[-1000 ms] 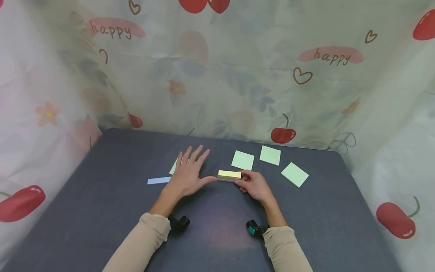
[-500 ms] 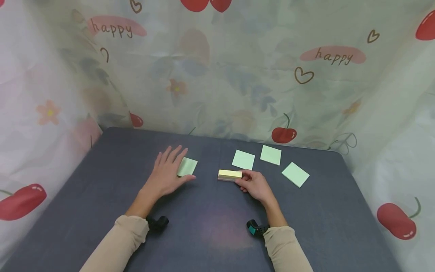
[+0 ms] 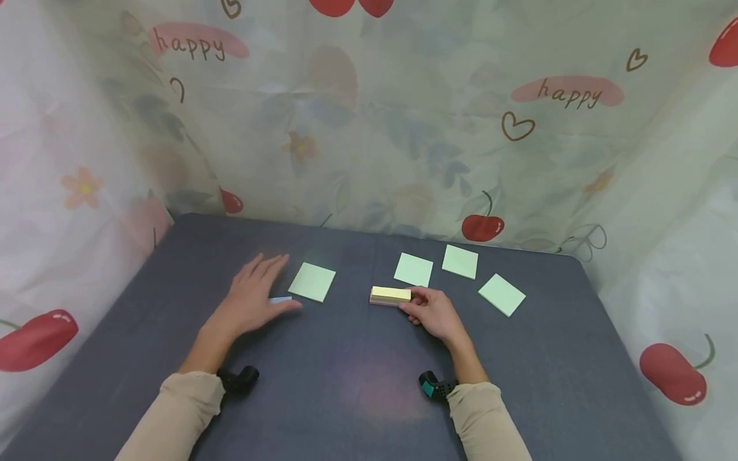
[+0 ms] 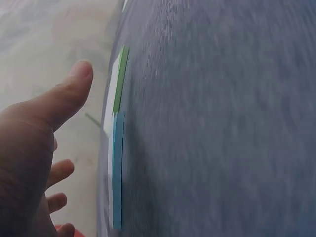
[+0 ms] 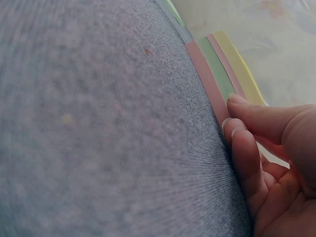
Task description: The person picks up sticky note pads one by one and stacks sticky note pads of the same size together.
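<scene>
A short stack of narrow sticky-note pads (image 3: 390, 296) stands mid-table, yellow on top; in the right wrist view its layers (image 5: 217, 66) show pink, green, pink and yellow. My right hand (image 3: 431, 312) pinches the stack's right end between thumb and fingers. Farther left, my left hand (image 3: 248, 298) is spread above a narrow blue sticky-note pad (image 3: 280, 299), hiding most of it in the head view. The left wrist view shows this blue pad (image 4: 117, 170) on the table, apart from the hand (image 4: 37, 128). Right of that hand lies a square pale green sticky-note pad (image 3: 312, 282).
Three more pale green square pads lie to the back right: one behind the stack (image 3: 413, 269), one near the back edge (image 3: 460, 261) and one turned askew (image 3: 501, 294). A printed curtain (image 3: 369, 128) hangs behind the dark grey table (image 3: 369, 384).
My left hand has moved left, away from the stack, uncovering the green square pad and covering most of the blue one. The right hand keeps its hold on the stack.
</scene>
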Demonstrator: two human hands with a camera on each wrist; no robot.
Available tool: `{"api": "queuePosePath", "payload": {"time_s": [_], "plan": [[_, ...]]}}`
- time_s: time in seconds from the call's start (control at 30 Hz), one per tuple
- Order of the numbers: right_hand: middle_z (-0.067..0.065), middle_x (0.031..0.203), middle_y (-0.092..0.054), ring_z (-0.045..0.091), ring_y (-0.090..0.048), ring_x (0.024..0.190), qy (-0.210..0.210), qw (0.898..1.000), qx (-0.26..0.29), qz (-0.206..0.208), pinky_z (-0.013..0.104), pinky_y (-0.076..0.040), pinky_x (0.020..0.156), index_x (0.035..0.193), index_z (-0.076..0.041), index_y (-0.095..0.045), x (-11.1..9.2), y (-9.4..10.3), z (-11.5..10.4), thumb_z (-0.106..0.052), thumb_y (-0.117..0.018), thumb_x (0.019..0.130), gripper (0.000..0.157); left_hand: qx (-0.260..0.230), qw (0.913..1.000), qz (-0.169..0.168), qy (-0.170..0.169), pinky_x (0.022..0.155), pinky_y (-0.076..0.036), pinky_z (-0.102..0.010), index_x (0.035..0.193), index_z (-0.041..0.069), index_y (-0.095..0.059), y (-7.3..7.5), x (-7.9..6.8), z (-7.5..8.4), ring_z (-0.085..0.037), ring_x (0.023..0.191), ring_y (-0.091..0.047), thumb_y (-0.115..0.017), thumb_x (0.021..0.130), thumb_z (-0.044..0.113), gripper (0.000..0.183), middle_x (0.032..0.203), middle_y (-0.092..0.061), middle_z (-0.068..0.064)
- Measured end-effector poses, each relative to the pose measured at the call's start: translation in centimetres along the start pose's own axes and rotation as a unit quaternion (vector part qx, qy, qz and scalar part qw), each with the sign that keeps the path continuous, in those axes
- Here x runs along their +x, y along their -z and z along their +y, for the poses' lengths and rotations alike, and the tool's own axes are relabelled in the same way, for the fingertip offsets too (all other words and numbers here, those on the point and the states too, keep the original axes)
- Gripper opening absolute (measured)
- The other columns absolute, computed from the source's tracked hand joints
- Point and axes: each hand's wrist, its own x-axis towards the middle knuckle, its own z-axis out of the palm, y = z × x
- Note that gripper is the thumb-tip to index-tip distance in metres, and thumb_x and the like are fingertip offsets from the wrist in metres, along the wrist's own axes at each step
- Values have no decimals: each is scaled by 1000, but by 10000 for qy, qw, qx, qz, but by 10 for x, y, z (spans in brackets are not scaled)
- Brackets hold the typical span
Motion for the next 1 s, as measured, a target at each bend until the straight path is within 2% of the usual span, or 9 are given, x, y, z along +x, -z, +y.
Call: {"api": "queuePosePath", "payload": {"time_s": [0.2, 0.37, 0.63, 0.83, 1.0], "plan": [[12, 82, -70, 9, -62, 62, -29, 10000, -7, 32, 25, -53, 63, 126, 2, -66, 0, 1, 1, -13, -76, 92, 38, -154, 9999, 33, 20, 116, -21, -73, 163, 18, -27, 5, -8, -11, -46, 155, -18, -77, 82, 63, 105, 164, -34, -16], [12, 82, -70, 9, -62, 62, -30, 10000, -33, 29, 25, -53, 63, 126, 2, -66, 0, 2, 2, -14, -76, 93, 38, -177, 9997, 135, -81, 114, -24, -73, 157, 13, -41, 6, -13, -19, -47, 153, -22, -81, 81, 56, 96, 159, -43, -17], [10, 80, -68, 9, -61, 62, -50, 10000, 48, 23, 24, -52, 62, 126, 2, -67, 1, 1, 2, -14, -76, 93, 38, -278, 9994, 93, -171, 116, -24, -70, 138, 9, -64, 7, -22, -23, -45, 151, -26, -81, 86, 42, 63, 152, -52, -18], [10, 79, -67, 8, -60, 61, -4, 9999, 128, 0, 23, -52, 61, 124, 1, -69, 1, 0, 2, -13, -76, 92, 35, -251, 9997, 11, -74, 116, -26, -68, 128, 10, -72, 8, -26, -24, -44, 149, -30, -79, 90, 32, 44, 149, -54, -18], [14, 81, -68, 9, -60, 61, 99, 9998, 180, 10, 23, -52, 60, 124, 2, -68, 0, 0, 2, -13, -76, 92, 36, -288, 9995, 98, -17, 116, -28, -66, 117, 11, -77, 7, -27, -22, -44, 145, -34, -78, 91, 24, 30, 145, -58, -17]]}}
